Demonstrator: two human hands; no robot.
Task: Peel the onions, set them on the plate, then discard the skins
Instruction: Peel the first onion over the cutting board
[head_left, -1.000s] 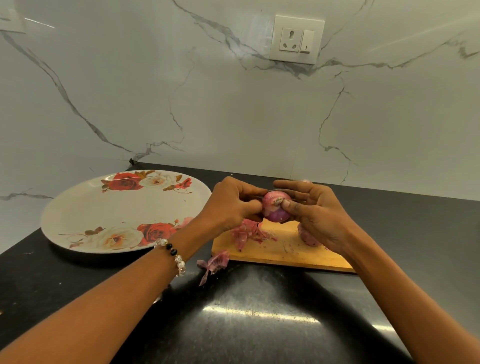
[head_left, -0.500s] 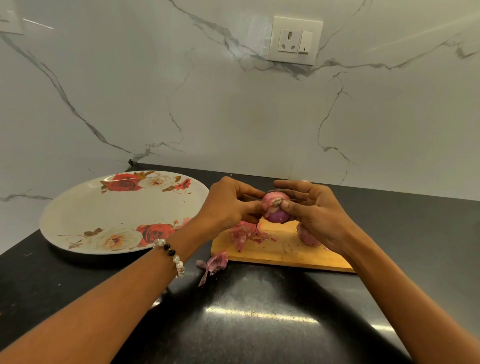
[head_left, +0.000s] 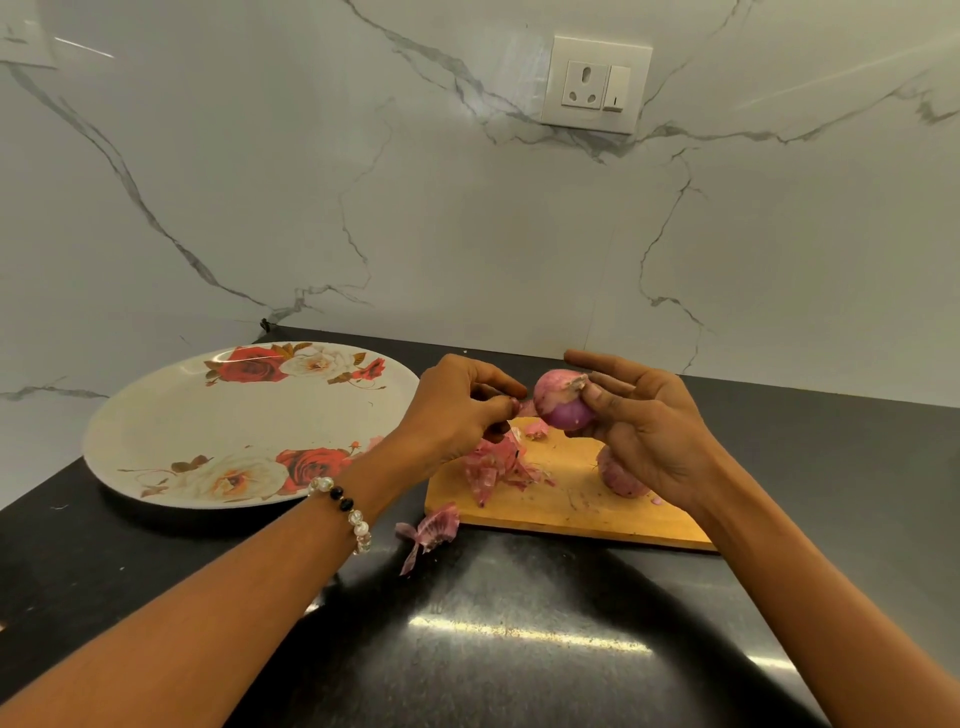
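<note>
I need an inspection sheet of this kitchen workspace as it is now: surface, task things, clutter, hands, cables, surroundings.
Surface: black countertop, glossy, with a wooden cutting board on it.
Task things: held onion, partly peeled; second onion on the board; floral plate holds no onion.
Clutter: skin pile on the board; one skin piece on the counter.
Hands: left hand pinches a skin strip; right hand holds the onion.
Cables: nothing seen.
Surroundings: marble wall, wall socket.

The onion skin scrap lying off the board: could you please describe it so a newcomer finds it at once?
Start at the wooden cutting board on the black counter. Just off its near left corner lies the lone skin scrap. Unlike the pile of skins, it rests on the counter.
</note>
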